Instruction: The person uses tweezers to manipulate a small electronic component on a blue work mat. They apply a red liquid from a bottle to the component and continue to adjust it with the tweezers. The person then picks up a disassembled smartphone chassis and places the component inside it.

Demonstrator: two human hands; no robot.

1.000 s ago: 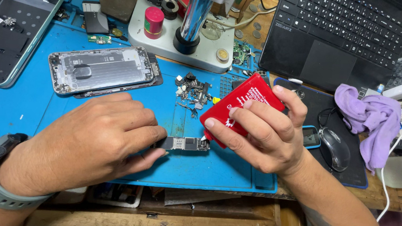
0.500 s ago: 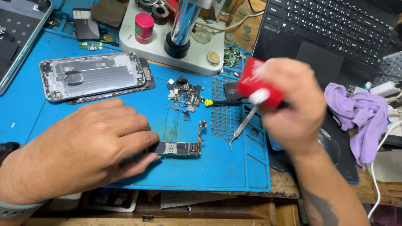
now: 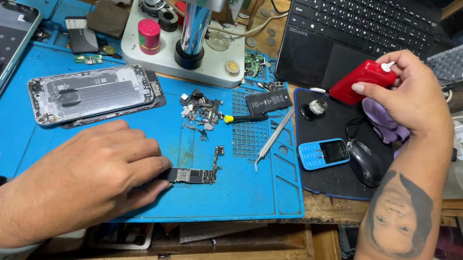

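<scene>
1. Two hands in view, both yours. Left hand (image 3: 93, 172) lies flat on the blue work mat (image 3: 2, 141), fingers closed down on the near end of the small phone logic board (image 3: 196, 173), pinning it so it cannot slide.
2. Right hand (image 3: 413, 94) is raised off the desk, above the black mouse pad (image 3: 336, 181), fingers wrapped around a red squeeze bottle (image 3: 361, 79) with a white nozzle; the bottle is tilted, nozzle up and away from the board.
3. Board lies on the mat's near middle, its narrow arm pointing away from you, just beside the gridded section.
4. Within easy reach, laid to the right of the board: metal tweezers (image 3: 271, 138) and a yellow-handled screwdriver (image 3: 243, 118). A heap of small screws and brackets (image 3: 197, 108) lies beyond the board, kept together on the mat.
5. Opened phone housing (image 3: 90, 93) lies to the left, well apart from the board. Microscope stand (image 3: 194, 35) is behind it; laptop (image 3: 358, 25) lies far right.
</scene>
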